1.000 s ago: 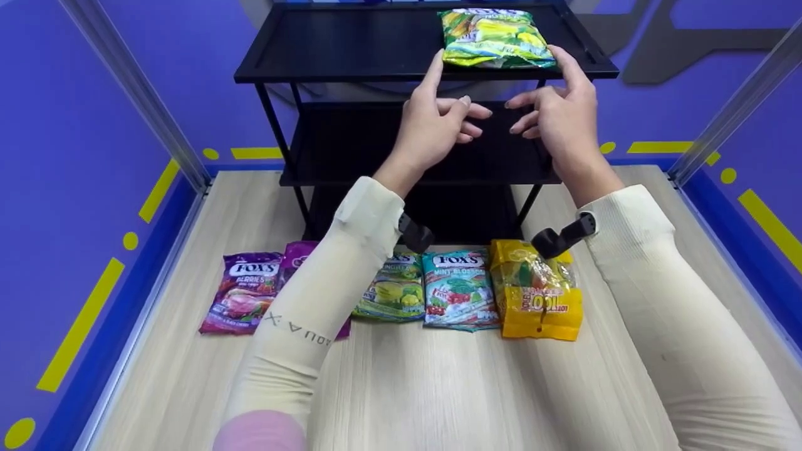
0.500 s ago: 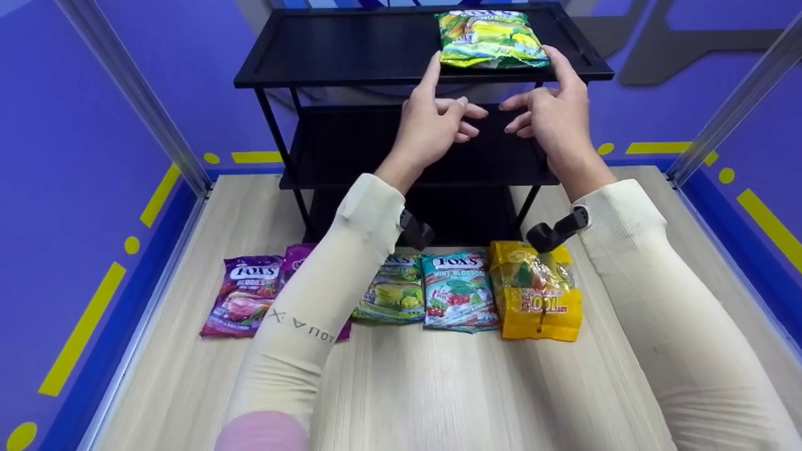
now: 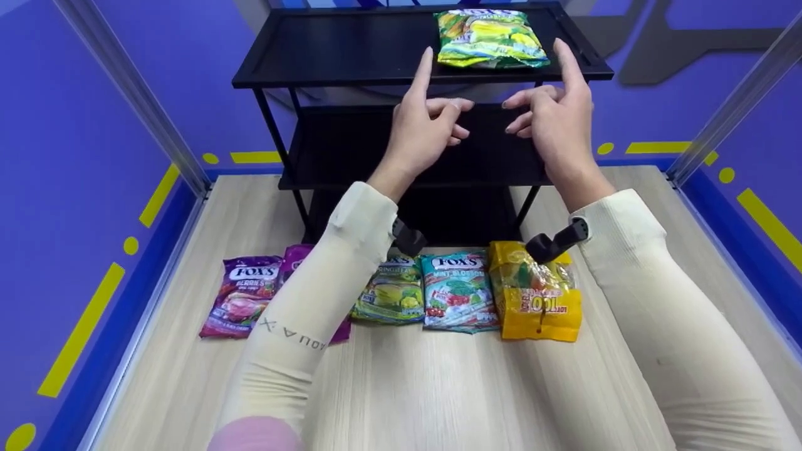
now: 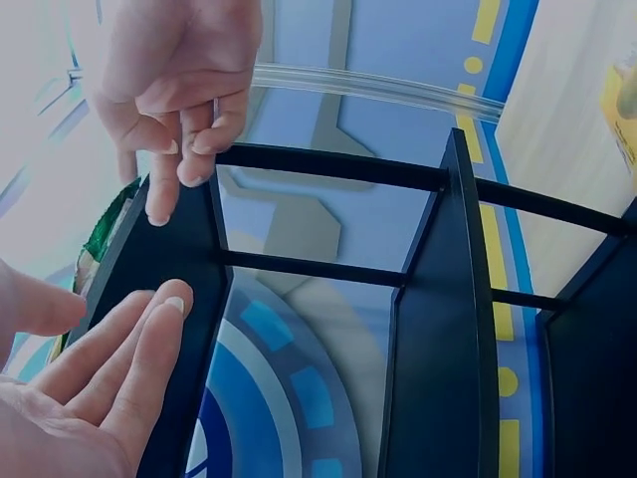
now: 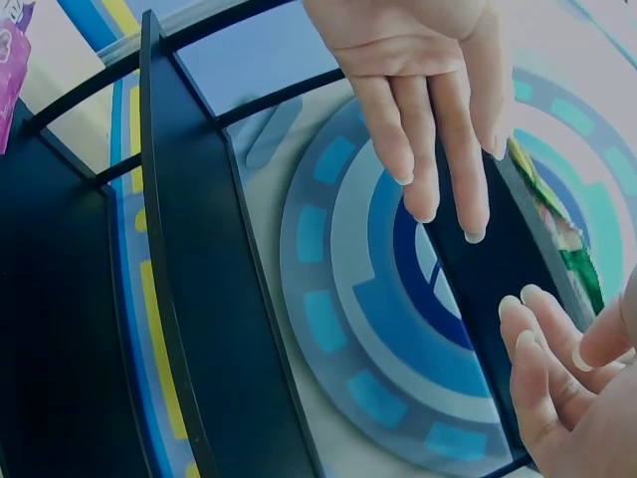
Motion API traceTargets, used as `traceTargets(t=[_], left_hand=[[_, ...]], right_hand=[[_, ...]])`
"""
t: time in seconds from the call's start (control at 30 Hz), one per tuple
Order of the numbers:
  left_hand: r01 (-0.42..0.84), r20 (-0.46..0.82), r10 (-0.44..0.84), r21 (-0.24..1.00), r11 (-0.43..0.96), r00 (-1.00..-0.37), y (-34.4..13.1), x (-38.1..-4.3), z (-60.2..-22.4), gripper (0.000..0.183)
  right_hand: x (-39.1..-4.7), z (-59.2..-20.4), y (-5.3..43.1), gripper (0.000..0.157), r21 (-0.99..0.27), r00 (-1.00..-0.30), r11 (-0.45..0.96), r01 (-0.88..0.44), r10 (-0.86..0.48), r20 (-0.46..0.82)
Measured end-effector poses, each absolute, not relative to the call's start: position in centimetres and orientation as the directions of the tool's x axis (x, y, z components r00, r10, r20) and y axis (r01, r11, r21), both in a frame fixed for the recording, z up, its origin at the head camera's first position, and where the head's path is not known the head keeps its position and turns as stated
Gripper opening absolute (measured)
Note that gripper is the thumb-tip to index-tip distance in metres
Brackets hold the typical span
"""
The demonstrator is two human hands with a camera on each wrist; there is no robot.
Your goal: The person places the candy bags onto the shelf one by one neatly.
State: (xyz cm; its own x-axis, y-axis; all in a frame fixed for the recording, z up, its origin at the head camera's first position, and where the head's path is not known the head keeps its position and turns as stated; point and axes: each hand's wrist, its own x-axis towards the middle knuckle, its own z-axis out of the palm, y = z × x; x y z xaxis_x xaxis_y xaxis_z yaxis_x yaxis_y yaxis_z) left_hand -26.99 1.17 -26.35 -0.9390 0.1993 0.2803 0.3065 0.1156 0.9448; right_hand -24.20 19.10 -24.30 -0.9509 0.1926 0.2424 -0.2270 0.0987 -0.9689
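A green and yellow Fox's candy bag (image 3: 492, 39) lies flat on the top tier of a black shelf rack (image 3: 351, 50), at its right front. My left hand (image 3: 421, 128) is just left of the bag, index finger pointing forward and the other fingers loosely bent. On the bag's other side, my right hand (image 3: 562, 128) has its index finger raised beside the right corner. Small gaps show between both fingertips and the bag. Neither hand holds anything. In the right wrist view only the bag's edge (image 5: 557, 219) shows past the shelf board.
On the wooden table (image 3: 426, 388) before the rack lie a purple Berries bag (image 3: 241, 300), a purple bag (image 3: 297, 255) half hidden by my left sleeve, a green bag (image 3: 396, 294), a Mint Blossom bag (image 3: 460, 294) and a yellow bag (image 3: 540, 307). Blue panels (image 3: 75, 156) enclose the sides.
Both index fingers were at the candy bag's front corners; now they have parted from it, left hand shifting left and right fingertip slightly right. The bag stays on the top tier.
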Motion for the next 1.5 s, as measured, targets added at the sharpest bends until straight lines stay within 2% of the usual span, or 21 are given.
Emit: traceTargets(t=[0.3,0.47,0.63,0.87,1.17,1.5], left_hand=[[0.414,0.39,0.184,0.903,0.113,-0.902,-0.3,-24.6,-26.3,0.072],[0.48,0.457,0.2,0.873,0.086,-0.867,-1.4,-23.3,-26.8,0.069],[0.49,0.47,0.204,0.87,0.053,-0.858,-2.4,-22.4,-27.6,0.066],[0.519,0.497,0.213,0.852,0.063,-0.841,-3.3,-20.8,-28.4,0.059],[0.565,0.528,0.221,0.81,0.158,-0.82,-4.8,-19.3,-29.9,0.044],[0.54,0.502,0.208,0.81,0.229,-0.84,-7.2,-17.9,-31.5,0.039]], right_hand=[[-21.8,-24.8,18.7,0.064,-0.921,-0.9,0.088,-0.379,0.196,0.389],[-20.3,-25.4,18.5,0.061,-0.88,-0.85,0.093,-0.467,0.227,0.475],[-19.3,-26.6,18.4,0.059,-0.843,-0.806,0.09,-0.531,0.254,0.535],[-18.7,-28.9,18.8,0.054,-0.826,-0.783,0.142,-0.546,0.265,0.563],[-17.5,-30.7,18.6,0.041,-0.811,-0.775,0.171,-0.56,0.237,0.586],[-16.5,-32.6,18.5,0.036,-0.846,-0.824,0.155,-0.511,0.194,0.533]])
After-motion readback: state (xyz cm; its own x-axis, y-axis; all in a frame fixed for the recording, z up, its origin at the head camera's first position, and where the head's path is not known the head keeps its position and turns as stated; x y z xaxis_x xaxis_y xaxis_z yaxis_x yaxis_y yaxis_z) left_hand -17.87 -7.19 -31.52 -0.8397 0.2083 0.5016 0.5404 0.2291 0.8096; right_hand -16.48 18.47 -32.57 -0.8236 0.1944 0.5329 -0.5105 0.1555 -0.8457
